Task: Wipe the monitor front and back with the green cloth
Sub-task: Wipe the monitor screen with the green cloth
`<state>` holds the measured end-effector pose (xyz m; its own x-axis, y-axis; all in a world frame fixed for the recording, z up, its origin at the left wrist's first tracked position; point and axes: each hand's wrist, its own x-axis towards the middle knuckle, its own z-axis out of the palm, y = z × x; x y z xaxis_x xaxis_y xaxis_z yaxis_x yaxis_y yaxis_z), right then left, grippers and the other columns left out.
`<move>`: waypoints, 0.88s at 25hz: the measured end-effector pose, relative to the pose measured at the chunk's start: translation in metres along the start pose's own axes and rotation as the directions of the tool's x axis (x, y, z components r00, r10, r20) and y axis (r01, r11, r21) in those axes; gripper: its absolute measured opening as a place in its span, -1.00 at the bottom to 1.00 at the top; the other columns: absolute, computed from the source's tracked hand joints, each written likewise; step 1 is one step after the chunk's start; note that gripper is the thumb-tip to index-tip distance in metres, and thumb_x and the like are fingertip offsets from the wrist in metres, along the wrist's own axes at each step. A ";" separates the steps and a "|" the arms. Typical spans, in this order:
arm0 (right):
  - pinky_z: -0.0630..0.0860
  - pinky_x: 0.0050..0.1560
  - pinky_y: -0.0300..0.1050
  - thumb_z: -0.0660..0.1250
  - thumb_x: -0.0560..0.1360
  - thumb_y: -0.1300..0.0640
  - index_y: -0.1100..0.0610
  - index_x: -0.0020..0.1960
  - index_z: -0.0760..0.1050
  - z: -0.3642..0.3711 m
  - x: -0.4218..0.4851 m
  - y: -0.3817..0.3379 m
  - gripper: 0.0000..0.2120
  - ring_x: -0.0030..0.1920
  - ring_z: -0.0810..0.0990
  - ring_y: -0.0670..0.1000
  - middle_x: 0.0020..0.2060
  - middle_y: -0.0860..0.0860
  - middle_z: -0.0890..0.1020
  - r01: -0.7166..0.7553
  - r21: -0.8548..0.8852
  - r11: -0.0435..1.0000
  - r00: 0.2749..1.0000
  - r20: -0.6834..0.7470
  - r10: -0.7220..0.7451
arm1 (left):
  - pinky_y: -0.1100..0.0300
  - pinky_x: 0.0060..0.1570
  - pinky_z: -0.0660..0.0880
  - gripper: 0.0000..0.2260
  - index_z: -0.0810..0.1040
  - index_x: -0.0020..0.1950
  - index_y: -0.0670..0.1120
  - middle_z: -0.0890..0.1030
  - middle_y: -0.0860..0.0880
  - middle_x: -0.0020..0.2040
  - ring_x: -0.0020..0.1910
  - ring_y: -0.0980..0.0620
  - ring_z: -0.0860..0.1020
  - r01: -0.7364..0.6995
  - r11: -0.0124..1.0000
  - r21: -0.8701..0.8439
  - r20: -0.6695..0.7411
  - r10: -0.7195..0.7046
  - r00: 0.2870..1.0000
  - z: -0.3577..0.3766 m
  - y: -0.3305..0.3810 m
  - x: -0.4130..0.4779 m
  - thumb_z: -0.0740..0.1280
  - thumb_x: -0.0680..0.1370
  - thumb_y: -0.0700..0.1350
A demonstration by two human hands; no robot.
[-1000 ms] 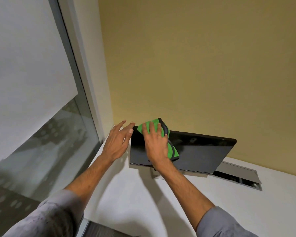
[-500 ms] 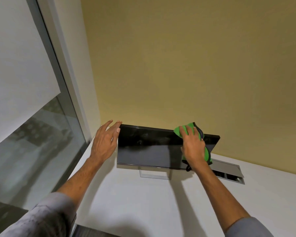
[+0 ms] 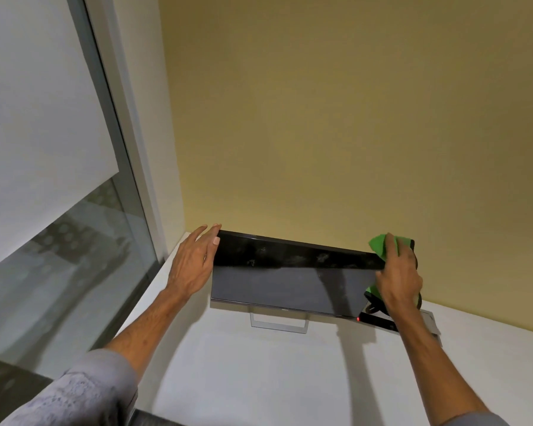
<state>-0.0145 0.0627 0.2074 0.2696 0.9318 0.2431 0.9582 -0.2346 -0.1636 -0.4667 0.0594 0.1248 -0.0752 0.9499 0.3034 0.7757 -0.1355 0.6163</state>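
From the head view, the monitor stands on its stand on a white desk, close to a yellow wall, with its dark screen facing the person. The left hand is relaxed, its fingers straight, and rests against the monitor's upper left corner, gripping nothing. The right hand lies over the green cloth with fingers stretched out, pressing it flat against the screen's upper right corner. The cloth shows above the fingertips and again below the thumb. A window runs along the left, and a cable hatch sits in the desk behind the right wrist
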 end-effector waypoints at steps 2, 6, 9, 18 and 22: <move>0.53 -0.42 -0.04 0.53 0.31 0.42 0.05 0.70 0.08 0.000 -0.018 -0.031 0.09 0.45 0.44 0.26 0.63 0.17 0.23 0.185 -0.060 0.981 0.982 0.042 -0.183 | 0.04 0.63 0.19 -0.46 0.28 0.74 0.13 0.38 0.10 0.67 0.70 0.08 0.23 -0.002 0.999 -0.052 0.053 0.004 0.999 -0.003 0.002 -0.004 -0.10 0.80 0.25; 0.28 -0.58 -0.16 0.48 0.35 0.40 0.20 0.69 0.04 0.020 -0.049 -0.082 0.03 0.23 0.61 0.18 0.72 0.12 -0.10 0.336 -0.079 0.939 0.934 0.155 -0.321 | 0.10 0.65 0.09 -0.47 0.21 0.75 0.18 0.31 0.12 0.70 0.72 0.09 0.18 0.052 0.991 -0.125 0.150 -0.033 0.988 -0.015 0.005 -0.008 -0.13 0.80 0.26; 0.26 -0.59 -0.16 0.42 0.40 0.44 0.28 0.65 0.14 0.026 -0.061 -0.106 -0.12 -0.01 0.62 0.13 0.71 0.14 -0.17 0.443 -0.125 0.888 0.896 0.084 -0.436 | 0.19 0.57 0.07 -0.50 0.24 0.73 0.23 0.34 0.08 0.69 0.71 0.09 0.18 0.103 0.985 -0.136 0.202 -0.074 0.977 -0.027 0.011 -0.007 -0.12 0.81 0.22; 0.22 0.47 0.61 0.54 0.45 0.25 -0.03 0.68 0.12 0.060 -0.056 -0.181 -0.05 0.64 0.06 0.44 0.68 0.29 0.01 0.593 -0.126 0.795 0.805 0.122 -0.581 | -0.11 0.66 0.19 -0.42 0.21 0.72 0.33 0.37 0.01 0.68 0.70 0.03 0.23 0.149 0.975 -0.165 0.234 -0.108 0.966 -0.023 0.003 -0.002 -0.20 0.74 0.39; 0.20 0.59 0.40 0.36 0.33 0.59 0.11 0.70 0.03 0.073 -0.055 -0.183 0.07 0.67 0.00 0.37 0.68 0.32 -0.02 0.652 -0.147 0.744 0.757 0.057 -0.651 | -0.15 0.67 0.19 -0.38 0.21 0.72 0.31 0.36 -0.02 0.69 0.71 0.02 0.22 0.142 0.982 -0.124 0.251 -0.108 0.962 -0.023 0.002 0.006 -0.23 0.72 0.42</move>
<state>-0.2121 0.0743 0.1546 -0.4258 0.8736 0.2356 0.9027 0.3920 0.1776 -0.4805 0.0579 0.1446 0.0015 0.9991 0.0432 0.6731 -0.0330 0.7388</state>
